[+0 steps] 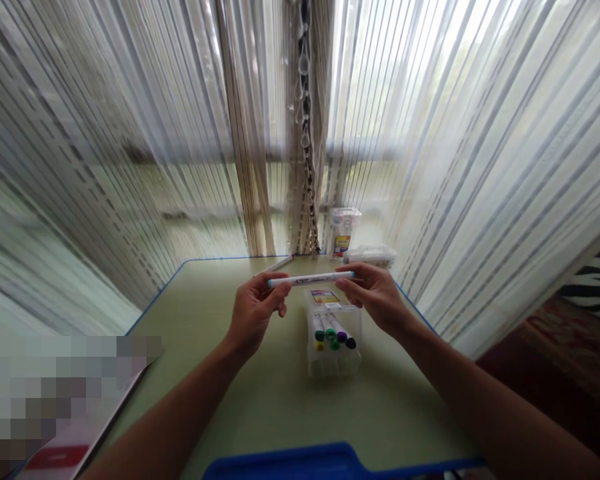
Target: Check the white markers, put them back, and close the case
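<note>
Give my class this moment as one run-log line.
left grip: on marker, near one end | right grip: near its other end | marker: held above table | box: on table, other markers inside

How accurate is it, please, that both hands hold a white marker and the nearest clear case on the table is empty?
The nearest clear case isn't empty: the head view shows several markers inside. The left hand and right hand do hold a white marker.

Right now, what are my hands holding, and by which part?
A slim white marker with turquoise ends: the left hand grips it near one end, the right hand near the other.
</note>
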`<action>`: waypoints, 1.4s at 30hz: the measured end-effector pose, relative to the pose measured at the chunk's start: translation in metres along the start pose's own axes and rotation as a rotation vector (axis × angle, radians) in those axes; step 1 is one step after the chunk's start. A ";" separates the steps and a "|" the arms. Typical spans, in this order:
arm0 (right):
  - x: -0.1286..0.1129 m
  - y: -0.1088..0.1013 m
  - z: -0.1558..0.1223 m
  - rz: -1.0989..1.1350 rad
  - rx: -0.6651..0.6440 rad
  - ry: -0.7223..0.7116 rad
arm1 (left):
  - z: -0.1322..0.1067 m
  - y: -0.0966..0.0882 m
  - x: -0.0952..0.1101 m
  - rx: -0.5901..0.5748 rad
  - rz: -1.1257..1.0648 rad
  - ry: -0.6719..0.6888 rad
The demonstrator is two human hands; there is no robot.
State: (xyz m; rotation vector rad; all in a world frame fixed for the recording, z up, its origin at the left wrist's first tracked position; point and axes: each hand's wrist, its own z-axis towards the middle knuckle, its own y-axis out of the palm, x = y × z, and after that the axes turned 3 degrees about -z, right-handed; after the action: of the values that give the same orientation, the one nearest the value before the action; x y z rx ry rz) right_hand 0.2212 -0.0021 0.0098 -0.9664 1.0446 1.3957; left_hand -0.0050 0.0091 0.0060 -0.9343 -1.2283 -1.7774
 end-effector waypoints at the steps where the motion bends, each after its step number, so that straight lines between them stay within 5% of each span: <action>1: -0.001 0.000 0.000 -0.005 0.004 0.002 | 0.000 0.000 0.001 -0.001 0.001 0.003; 13: 0.009 0.000 0.003 0.162 -0.051 0.166 | -0.017 0.017 0.023 -0.077 0.114 0.066; 21: 0.013 -0.002 0.002 0.218 -0.051 0.282 | -0.020 0.017 0.019 -0.146 0.064 0.061; 42: 0.009 -0.003 0.002 0.251 -0.032 0.303 | -0.019 0.017 0.017 -0.215 -0.039 0.056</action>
State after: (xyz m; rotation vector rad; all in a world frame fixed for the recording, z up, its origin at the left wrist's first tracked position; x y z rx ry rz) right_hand 0.2233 0.0022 0.0015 -1.1240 1.4118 1.5021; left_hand -0.0003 -0.0165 0.0226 -0.9789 -1.0410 -1.9817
